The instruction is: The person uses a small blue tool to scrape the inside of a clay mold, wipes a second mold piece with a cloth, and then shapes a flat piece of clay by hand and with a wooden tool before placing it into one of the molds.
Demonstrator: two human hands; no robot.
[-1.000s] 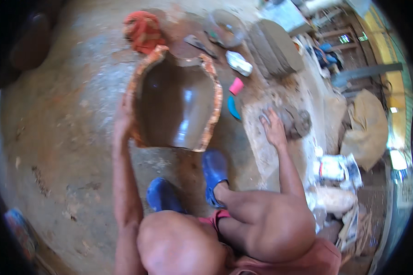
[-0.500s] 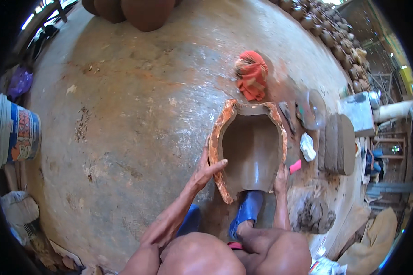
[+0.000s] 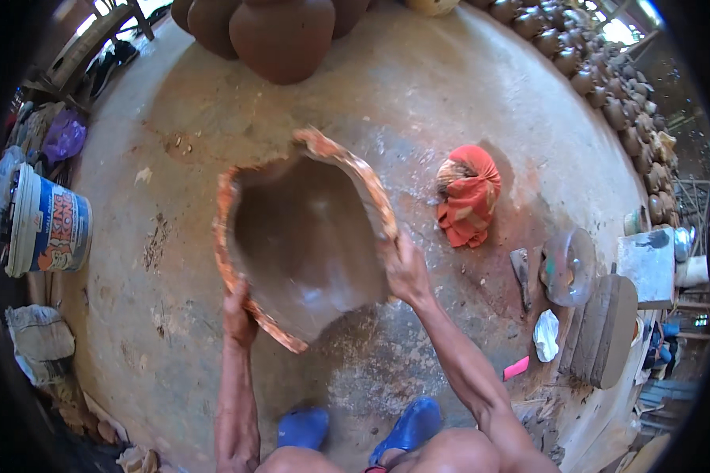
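Apparently rigid and fairly heavy, the open, shell-like mould [image 3: 222, 229] sits just left of centre in the frame, grasped by both hands: the left hand [image 3: 239, 317] grips its lower left edge, the right hand [image 3: 407, 272] its right edge. Its rough orange rim [image 3: 371, 185] looks brittle and liable to chip, while the smooth brown lining [image 3: 304, 244], probably wet clay, should be soft and slippery. Opposite outer sides offer the safest hold, fingers kept off the lining.
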